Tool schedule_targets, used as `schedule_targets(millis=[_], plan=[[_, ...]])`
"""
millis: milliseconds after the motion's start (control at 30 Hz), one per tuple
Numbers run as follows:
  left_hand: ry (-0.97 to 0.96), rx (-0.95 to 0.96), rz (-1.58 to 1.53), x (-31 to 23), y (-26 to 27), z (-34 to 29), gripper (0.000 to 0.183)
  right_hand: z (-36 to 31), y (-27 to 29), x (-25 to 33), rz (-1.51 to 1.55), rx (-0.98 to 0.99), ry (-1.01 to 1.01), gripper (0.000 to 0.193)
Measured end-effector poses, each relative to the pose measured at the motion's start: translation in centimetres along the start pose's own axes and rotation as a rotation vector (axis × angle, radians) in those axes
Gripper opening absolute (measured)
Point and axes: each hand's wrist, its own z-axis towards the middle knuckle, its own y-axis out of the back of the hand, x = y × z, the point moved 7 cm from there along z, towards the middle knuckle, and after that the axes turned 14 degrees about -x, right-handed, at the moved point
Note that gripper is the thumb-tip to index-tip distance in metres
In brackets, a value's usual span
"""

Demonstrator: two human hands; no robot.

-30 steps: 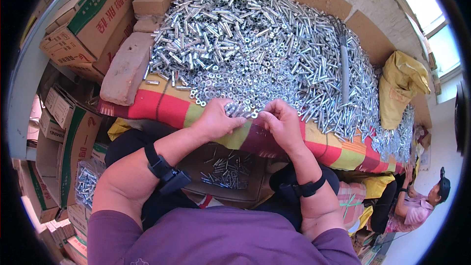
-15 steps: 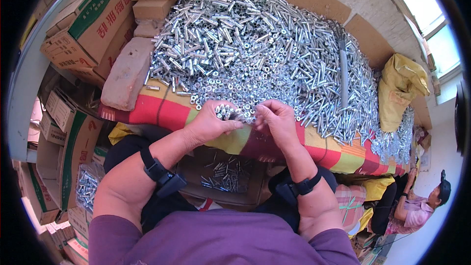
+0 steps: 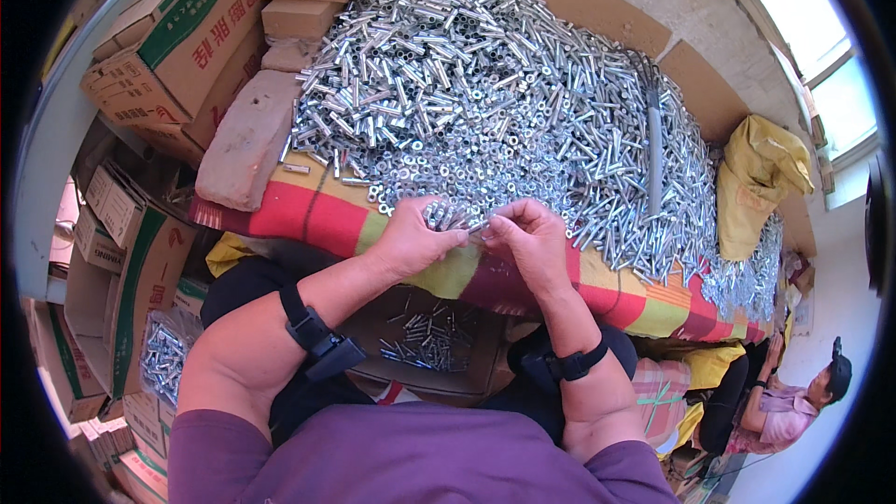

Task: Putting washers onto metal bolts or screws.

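My left hand [image 3: 415,238] is closed around a bunch of shiny metal anchor bolts [image 3: 446,216], their ends showing above the thumb. Close against the bunch, my right hand [image 3: 532,241] pinches with thumb and forefinger; what lies between those fingertips is too small to make out. Both hands are over the front edge of a big heap of metal parts: tubular sleeves [image 3: 411,84] at the back and left, small nuts and washers [image 3: 448,173] in the middle, bolts [image 3: 607,177] toward the right.
A checked cloth [image 3: 308,224] lies under the heap. Below my hands, an open carton [image 3: 364,355] holds loose bolts. A pale brick [image 3: 247,140] and cardboard boxes [image 3: 177,65] stand left. A yellow sack [image 3: 761,177] lies right, and another person [image 3: 779,401] sits beyond.
My right fingertips have moved in against the bunch in my left hand. The whole view has shifted slightly.
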Motion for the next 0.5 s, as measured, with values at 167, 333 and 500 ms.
schedule_targets(millis=[167, 333, 500], plan=[[-0.045, -0.007, 0.021, -0.3, -0.7, 0.1, 0.008, -0.5, 0.1, -0.2, 0.108, 0.043, -0.059, 0.013], [-0.024, 0.037, 0.017, -0.4, -1.1, 0.3, 0.009, -1.2, 0.4, 0.9, 0.013, 0.055, 0.226, 0.015], [0.461, 0.203, -0.165, 0.7, -1.8, 0.2, 0.011, -1.4, 1.0, 1.6, 0.073, 0.002, 0.339, 0.014]])
